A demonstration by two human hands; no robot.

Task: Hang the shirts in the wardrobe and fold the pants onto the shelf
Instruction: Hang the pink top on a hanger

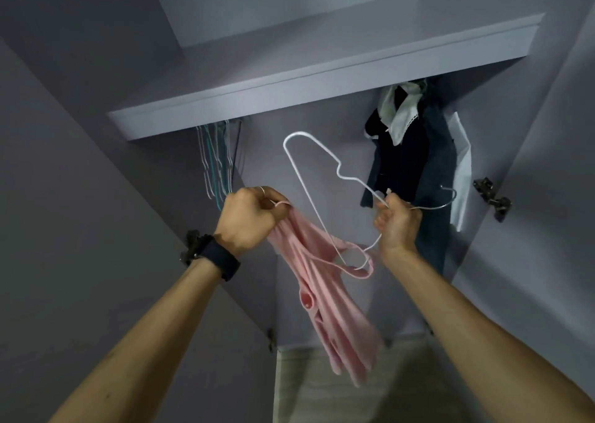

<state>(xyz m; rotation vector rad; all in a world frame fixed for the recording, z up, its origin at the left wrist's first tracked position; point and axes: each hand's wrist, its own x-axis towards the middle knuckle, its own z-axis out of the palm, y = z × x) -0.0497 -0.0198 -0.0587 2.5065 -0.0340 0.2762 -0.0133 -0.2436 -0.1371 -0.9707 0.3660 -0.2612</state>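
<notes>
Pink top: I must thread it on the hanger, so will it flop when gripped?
Probably floppy: the pink top hangs limp in folds from the left hand. Likely light: the thin white wire hanger in the right hand carries one strap without visibly bending.

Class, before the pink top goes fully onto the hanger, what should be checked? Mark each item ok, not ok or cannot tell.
1. Left hand grip on pink top: ok.
2. Right hand grip on hanger, by its hook: ok.
3. One hanger end through the pink top's strap: ok.
4. Both shoulders seated on hanger: not ok.
5. Free gap between empty hangers and dark clothes: ok.
6. Rail in sight: cannot tell, shelf hides it.
</notes>
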